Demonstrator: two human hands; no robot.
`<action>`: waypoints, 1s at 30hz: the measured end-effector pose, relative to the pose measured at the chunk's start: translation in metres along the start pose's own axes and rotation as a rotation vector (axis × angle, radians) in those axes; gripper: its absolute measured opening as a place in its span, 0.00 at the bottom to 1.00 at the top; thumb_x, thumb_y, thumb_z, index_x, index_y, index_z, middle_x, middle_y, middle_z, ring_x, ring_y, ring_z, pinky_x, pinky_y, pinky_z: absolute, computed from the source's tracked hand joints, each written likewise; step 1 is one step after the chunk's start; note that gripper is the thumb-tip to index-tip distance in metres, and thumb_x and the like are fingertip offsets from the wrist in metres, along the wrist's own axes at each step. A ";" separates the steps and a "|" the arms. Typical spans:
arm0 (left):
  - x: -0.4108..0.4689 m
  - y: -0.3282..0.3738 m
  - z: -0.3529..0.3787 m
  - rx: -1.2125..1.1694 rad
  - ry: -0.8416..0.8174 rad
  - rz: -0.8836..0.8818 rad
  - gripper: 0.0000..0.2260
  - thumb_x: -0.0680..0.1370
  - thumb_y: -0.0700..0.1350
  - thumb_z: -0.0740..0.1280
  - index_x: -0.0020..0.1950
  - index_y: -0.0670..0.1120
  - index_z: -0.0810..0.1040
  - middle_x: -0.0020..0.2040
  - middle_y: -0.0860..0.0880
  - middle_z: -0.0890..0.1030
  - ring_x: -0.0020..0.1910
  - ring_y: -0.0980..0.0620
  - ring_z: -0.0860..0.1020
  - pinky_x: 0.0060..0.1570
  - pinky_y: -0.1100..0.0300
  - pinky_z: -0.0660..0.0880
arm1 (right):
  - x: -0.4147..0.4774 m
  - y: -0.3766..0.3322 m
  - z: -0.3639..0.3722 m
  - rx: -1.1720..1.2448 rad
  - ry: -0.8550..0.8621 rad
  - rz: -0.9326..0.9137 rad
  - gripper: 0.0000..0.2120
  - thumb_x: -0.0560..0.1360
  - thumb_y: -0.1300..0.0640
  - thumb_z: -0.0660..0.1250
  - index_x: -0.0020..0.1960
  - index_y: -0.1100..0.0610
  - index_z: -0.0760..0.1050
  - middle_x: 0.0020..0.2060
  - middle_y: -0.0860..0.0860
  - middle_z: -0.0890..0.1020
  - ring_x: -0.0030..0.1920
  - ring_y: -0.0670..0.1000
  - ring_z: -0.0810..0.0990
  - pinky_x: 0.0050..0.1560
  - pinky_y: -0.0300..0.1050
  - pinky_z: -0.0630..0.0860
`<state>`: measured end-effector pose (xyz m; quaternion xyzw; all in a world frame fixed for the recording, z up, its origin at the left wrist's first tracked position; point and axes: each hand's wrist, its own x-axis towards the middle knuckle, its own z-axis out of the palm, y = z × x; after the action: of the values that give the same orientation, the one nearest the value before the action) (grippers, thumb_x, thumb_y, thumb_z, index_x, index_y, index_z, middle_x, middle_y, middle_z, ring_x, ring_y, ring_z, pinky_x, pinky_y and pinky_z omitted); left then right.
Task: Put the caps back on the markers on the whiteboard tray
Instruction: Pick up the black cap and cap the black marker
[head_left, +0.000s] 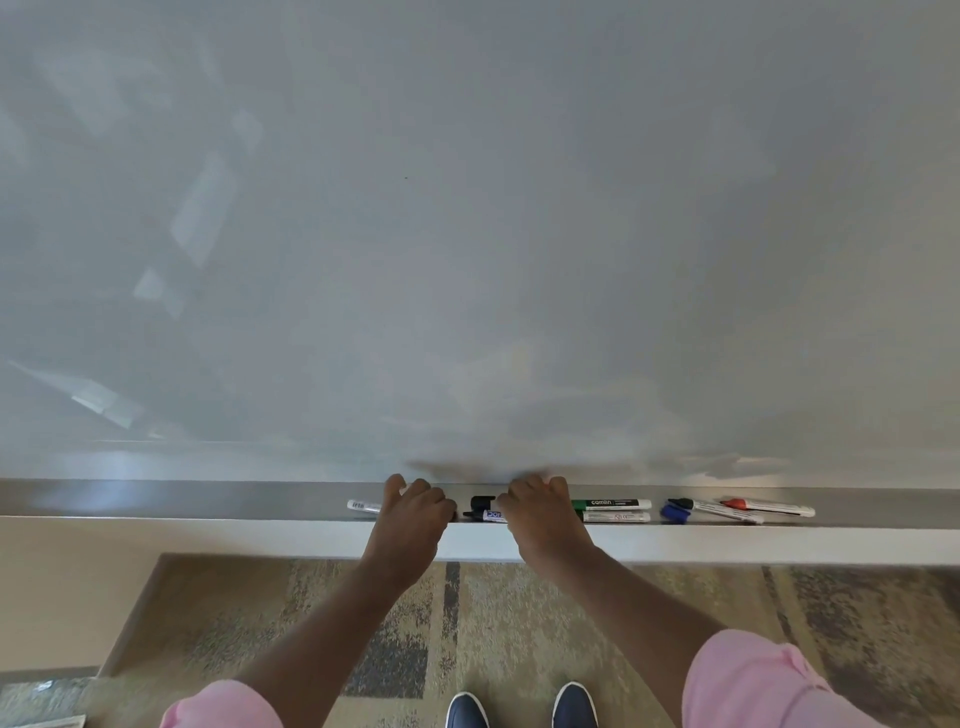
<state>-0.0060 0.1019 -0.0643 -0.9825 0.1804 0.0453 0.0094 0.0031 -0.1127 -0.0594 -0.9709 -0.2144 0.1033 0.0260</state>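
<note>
1. We stand before the whiteboard (467, 234) with both hands lowered into its tray (182, 499), and all the markers lie in this tray.
2. Our left hand (413, 512) is curled over a white marker (363, 505); only the end of it shows to the left of the hand. We cannot tell if the fingers really close on it.
3. Our right hand (540, 512) is curled too. Between the two hands lie a black cap (482, 502) and a marker with a blue label (493, 515), which goes under the right hand. If the hand grips it, we cannot see.
4. Just to the right of the right hand lie a green marker (613, 503) and another white marker (615, 516), side by side.
5. Further right, well apart from the hands, we see a blue cap (675, 513) beside a dark-tipped marker (717, 509), which looks uncapped, and a red marker (769, 506) close behind it.
6. We judge the step in hand is to take one barrel and its cap. To do it well, we should match the cap colour to the marker, hold the barrel firm in one hand, bring the cap straight along the barrel, and push until it seats.
7. We should keep the tip away from our fingers and from the board, and lift the marker a little, so the neighbours do not roll.
</note>
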 end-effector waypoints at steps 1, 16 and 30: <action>0.000 0.001 -0.001 -0.024 0.014 -0.013 0.09 0.75 0.38 0.75 0.46 0.53 0.85 0.42 0.55 0.86 0.48 0.50 0.82 0.58 0.49 0.63 | -0.001 0.000 0.000 0.010 0.000 0.011 0.20 0.69 0.65 0.72 0.58 0.53 0.76 0.53 0.50 0.77 0.60 0.56 0.72 0.56 0.55 0.65; -0.023 0.028 -0.075 -1.762 0.225 -0.729 0.03 0.81 0.46 0.73 0.53 0.49 0.84 0.51 0.47 0.91 0.53 0.49 0.89 0.54 0.45 0.77 | -0.065 -0.001 -0.075 0.628 0.329 -0.015 0.09 0.81 0.56 0.61 0.61 0.50 0.73 0.49 0.42 0.70 0.47 0.42 0.73 0.47 0.32 0.68; -0.043 0.062 -0.122 -2.295 0.282 -0.632 0.15 0.78 0.46 0.70 0.61 0.40 0.83 0.56 0.39 0.88 0.56 0.42 0.88 0.60 0.47 0.79 | -0.096 -0.021 -0.116 0.536 0.368 -0.057 0.14 0.82 0.50 0.55 0.66 0.48 0.72 0.52 0.41 0.73 0.53 0.41 0.72 0.51 0.31 0.67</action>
<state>-0.0573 0.0549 0.0614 -0.4150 -0.2150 0.0674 -0.8815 -0.0663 -0.1348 0.0738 -0.9255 -0.1985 -0.0220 0.3217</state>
